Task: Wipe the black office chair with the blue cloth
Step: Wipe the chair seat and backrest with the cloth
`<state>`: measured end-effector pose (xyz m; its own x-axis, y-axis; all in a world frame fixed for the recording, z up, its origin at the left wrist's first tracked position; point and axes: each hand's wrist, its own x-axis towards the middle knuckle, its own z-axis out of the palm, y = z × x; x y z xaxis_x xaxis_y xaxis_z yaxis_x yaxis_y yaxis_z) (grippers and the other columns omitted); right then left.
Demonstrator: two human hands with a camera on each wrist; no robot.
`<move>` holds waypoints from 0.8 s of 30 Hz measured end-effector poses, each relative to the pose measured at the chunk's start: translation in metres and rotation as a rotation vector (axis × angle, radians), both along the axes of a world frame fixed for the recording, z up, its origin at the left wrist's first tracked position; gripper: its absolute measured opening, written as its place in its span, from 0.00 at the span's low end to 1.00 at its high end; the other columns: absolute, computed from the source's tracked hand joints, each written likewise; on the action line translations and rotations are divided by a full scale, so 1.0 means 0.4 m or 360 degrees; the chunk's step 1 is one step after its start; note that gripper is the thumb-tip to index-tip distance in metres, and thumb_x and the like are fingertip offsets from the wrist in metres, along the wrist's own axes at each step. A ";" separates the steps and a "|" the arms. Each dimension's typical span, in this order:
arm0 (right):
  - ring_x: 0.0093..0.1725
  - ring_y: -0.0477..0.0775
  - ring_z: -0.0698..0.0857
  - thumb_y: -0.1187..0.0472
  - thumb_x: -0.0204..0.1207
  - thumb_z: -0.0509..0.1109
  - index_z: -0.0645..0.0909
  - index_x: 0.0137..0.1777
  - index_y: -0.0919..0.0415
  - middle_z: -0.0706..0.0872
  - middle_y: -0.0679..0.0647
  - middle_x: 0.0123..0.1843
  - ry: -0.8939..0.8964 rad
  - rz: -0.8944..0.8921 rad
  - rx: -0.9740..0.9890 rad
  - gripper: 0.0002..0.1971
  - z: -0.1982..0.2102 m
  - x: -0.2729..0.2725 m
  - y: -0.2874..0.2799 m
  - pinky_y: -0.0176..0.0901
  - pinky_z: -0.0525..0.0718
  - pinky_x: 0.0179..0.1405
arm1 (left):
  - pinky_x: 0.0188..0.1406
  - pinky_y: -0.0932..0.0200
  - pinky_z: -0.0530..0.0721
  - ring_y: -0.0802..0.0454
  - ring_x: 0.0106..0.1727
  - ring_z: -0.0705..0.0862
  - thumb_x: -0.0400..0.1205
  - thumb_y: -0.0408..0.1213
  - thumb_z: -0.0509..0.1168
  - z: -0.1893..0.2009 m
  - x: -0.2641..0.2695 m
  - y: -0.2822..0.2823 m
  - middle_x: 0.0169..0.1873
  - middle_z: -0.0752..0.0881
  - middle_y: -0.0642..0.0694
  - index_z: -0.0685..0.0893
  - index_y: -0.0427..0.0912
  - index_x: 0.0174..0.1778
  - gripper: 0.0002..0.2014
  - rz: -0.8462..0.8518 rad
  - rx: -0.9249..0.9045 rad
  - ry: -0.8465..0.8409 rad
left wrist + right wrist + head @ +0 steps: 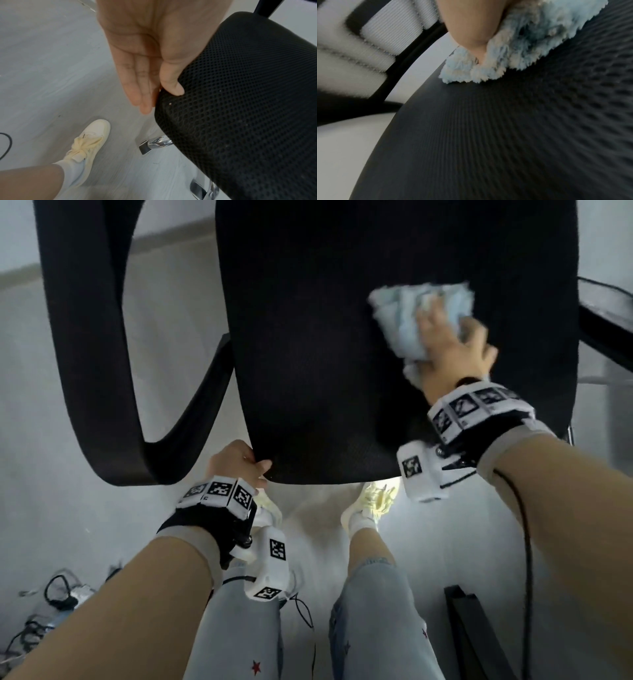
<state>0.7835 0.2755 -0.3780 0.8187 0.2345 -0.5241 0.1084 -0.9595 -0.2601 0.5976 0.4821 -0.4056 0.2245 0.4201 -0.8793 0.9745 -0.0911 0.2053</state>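
Observation:
The black office chair's mesh seat (308,354) fills the middle of the head view. My right hand (452,350) presses the bunched light blue cloth (404,313) onto the seat's right side, gripping it. In the right wrist view a finger (471,27) digs into the fluffy cloth (530,47), which lies on the mesh seat (505,135). My left hand (239,463) holds the seat's near left corner. In the left wrist view its thumb lies on top of the seat (240,108), and the left hand (147,75) keeps its fingers straight along the edge.
The chair's curved left armrest (85,337) loops beside the seat, and the right armrest (606,326) sticks out at the right. My shoes (373,501) stand under the front edge near a chrome base leg (157,142). Cables (51,601) lie on the grey floor at lower left.

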 end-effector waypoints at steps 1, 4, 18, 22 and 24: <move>0.76 0.64 0.56 0.58 0.75 0.65 0.53 0.77 0.35 0.52 0.46 0.82 -0.0069 -0.0389 0.0040 0.35 -0.008 0.015 -0.025 0.57 0.61 0.75 | 0.48 0.34 0.87 0.32 0.44 0.89 0.75 0.33 0.70 -0.004 -0.002 -0.002 0.45 0.88 0.28 0.71 0.45 0.29 0.14 0.0006 0.0013 0.0000; 0.79 0.60 0.53 0.59 0.76 0.64 0.49 0.79 0.38 0.45 0.37 0.83 -0.0111 -0.0639 -0.0215 0.36 -0.029 -0.019 -0.003 0.61 0.59 0.74 | 0.49 0.34 0.87 0.33 0.44 0.90 0.76 0.35 0.69 -0.011 -0.007 -0.008 0.43 0.89 0.29 0.71 0.45 0.30 0.13 -0.0013 0.0057 0.0022; 0.77 0.60 0.52 0.61 0.76 0.65 0.51 0.77 0.37 0.45 0.35 0.82 -0.0097 -0.0500 -0.0070 0.37 -0.022 -0.126 -0.254 0.56 0.55 0.73 | 0.55 0.37 0.85 0.31 0.51 0.87 0.74 0.28 0.68 -0.021 0.004 -0.042 0.46 0.88 0.27 0.77 0.37 0.30 0.08 -0.0146 0.0258 0.0114; 0.79 0.60 0.51 0.64 0.74 0.66 0.52 0.78 0.37 0.47 0.34 0.82 -0.0147 -0.0796 -0.0123 0.38 -0.049 -0.160 -0.222 0.55 0.55 0.72 | 0.55 0.39 0.86 0.33 0.52 0.87 0.72 0.27 0.69 -0.027 -0.010 -0.056 0.48 0.88 0.30 0.78 0.37 0.36 0.05 -0.0180 0.0294 0.0163; 0.78 0.59 0.49 0.60 0.74 0.67 0.51 0.77 0.36 0.48 0.37 0.82 0.0010 -0.0566 -0.0071 0.38 -0.038 -0.219 -0.148 0.57 0.56 0.72 | 0.54 0.38 0.86 0.32 0.51 0.87 0.74 0.29 0.67 -0.027 -0.018 -0.065 0.49 0.88 0.30 0.79 0.36 0.44 0.05 -0.0121 0.0327 0.0147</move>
<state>0.6959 0.2161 -0.3931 0.8416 -0.0877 -0.5329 -0.2359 -0.9473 -0.2166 0.5905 0.4560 -0.4164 0.1847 0.5774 -0.7953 0.9770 -0.1956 0.0848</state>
